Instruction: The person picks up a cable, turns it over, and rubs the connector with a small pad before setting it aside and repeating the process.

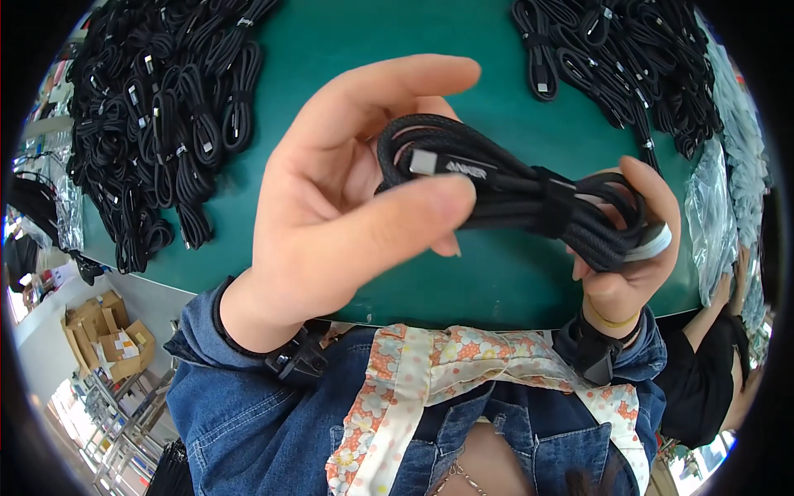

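Note:
A coiled black braided cable (496,186) is held up between both hands above the green table (347,37). A dark strap wraps its middle, and a silver metal plug (424,162) lies at the coil's left end. My left hand (331,186) is closed round that end, thumb across the front beside the plug, with the index finger raised off it. At the other end, my right hand (633,248) grips the loops between thumb and fingers. Something white (649,244) shows by the right fingers; I cannot tell what it is.
A large heap of similar coiled black cables (157,116) covers the table's left side, and another pile (620,58) lies at the far right. Clear plastic bags (715,207) line the right edge. Cardboard boxes (112,335) stand lower left. Another person's legs (711,372) show at the right.

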A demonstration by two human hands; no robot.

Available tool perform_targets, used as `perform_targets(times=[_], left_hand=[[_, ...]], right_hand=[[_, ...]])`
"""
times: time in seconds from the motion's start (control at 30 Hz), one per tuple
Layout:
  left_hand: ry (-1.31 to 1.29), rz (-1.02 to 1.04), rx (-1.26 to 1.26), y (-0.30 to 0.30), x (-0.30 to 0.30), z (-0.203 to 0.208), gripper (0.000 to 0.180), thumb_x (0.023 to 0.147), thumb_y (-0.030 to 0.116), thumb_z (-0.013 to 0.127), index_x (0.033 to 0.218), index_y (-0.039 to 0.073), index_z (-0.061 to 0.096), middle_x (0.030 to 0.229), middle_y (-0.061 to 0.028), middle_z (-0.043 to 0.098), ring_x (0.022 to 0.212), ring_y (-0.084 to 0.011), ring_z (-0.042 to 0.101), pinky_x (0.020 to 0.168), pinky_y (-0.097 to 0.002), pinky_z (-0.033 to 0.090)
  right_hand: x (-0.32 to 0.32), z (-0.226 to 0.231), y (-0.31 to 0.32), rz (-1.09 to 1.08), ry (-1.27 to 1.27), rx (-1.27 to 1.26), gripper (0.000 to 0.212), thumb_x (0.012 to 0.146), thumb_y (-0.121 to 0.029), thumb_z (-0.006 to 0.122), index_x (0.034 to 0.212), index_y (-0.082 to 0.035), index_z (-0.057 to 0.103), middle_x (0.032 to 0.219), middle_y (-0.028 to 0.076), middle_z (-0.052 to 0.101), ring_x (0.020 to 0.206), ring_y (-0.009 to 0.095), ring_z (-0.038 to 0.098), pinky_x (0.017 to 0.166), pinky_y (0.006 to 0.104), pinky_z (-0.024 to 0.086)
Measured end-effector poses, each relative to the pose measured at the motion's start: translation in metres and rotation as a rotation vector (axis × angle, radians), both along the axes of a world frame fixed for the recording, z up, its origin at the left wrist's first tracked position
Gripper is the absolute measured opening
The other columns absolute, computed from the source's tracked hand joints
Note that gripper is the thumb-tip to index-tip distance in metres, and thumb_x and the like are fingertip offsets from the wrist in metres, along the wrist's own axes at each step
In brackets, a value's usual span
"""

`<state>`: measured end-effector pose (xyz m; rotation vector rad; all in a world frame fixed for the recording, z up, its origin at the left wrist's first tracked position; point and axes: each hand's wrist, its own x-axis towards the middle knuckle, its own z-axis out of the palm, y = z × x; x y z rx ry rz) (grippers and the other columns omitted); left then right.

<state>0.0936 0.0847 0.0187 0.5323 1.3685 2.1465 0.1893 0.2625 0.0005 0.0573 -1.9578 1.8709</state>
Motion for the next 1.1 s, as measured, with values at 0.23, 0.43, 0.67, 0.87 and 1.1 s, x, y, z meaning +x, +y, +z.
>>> perform_targets(times=[0.23,0.43,0.67,0.87,1.1], left_hand=[[0.203,-0.045,-0.231,0.000,0.002,-0.004,0.046,0.075,0.035,0.053,0.095,-0.005,0.046,0.083,-0.0098,0.049,0.062,-0.0104,0.046,0.053,-0.0193,0.037],[0.320,-0.224,-0.250,-0.005,-0.003,-0.012,0.048,0.072,0.041,0.055,0.089,-0.004,0.049,0.080,-0.0095,0.048,0.063,-0.0112,0.043,0.056,-0.0210,0.033],[0.433,-0.134,-0.209,-0.004,0.001,-0.010,0.049,0.067,0.041,0.060,0.086,-0.003,0.049,0.079,-0.0099,0.044,0.065,-0.0109,0.040,0.055,-0.0203,0.031],[0.371,-0.103,-0.260,-0.005,0.004,-0.006,0.049,0.066,0.042,0.061,0.084,-0.002,0.050,0.074,-0.0087,0.044,0.064,-0.0113,0.040,0.053,-0.0199,0.031],[0.218,-0.082,-0.351,0.000,0.009,0.000,0.046,0.070,0.041,0.058,0.078,-0.004,0.051,0.062,-0.0058,0.046,0.046,-0.0076,0.042,0.042,-0.0185,0.031]], right_hand=[[0.003,0.005,0.013,0.124,-0.355,-0.377,0.050,0.074,-0.039,0.055,0.090,0.007,0.048,0.067,0.012,0.055,0.046,0.012,0.050,0.041,0.0200,0.040],[0.003,-0.005,0.010,0.168,-0.308,-0.585,0.047,0.080,-0.042,0.043,0.075,0.005,0.048,0.049,0.006,0.049,0.032,0.009,0.039,0.034,0.0182,0.032],[-0.001,-0.001,0.009,0.185,-0.167,-0.501,0.046,0.081,-0.040,0.042,0.075,0.005,0.048,0.046,0.005,0.047,0.033,0.007,0.040,0.034,0.0183,0.032],[-0.002,0.004,0.000,0.065,-0.313,-0.452,0.055,0.081,-0.053,0.029,0.069,0.000,0.041,0.037,-0.002,0.037,0.029,0.005,0.034,0.031,0.0161,0.031],[-0.001,0.003,0.005,0.139,-0.343,-0.546,0.050,0.084,-0.044,0.031,0.065,0.000,0.047,0.036,0.004,0.040,0.029,0.010,0.036,0.032,0.0191,0.030]])
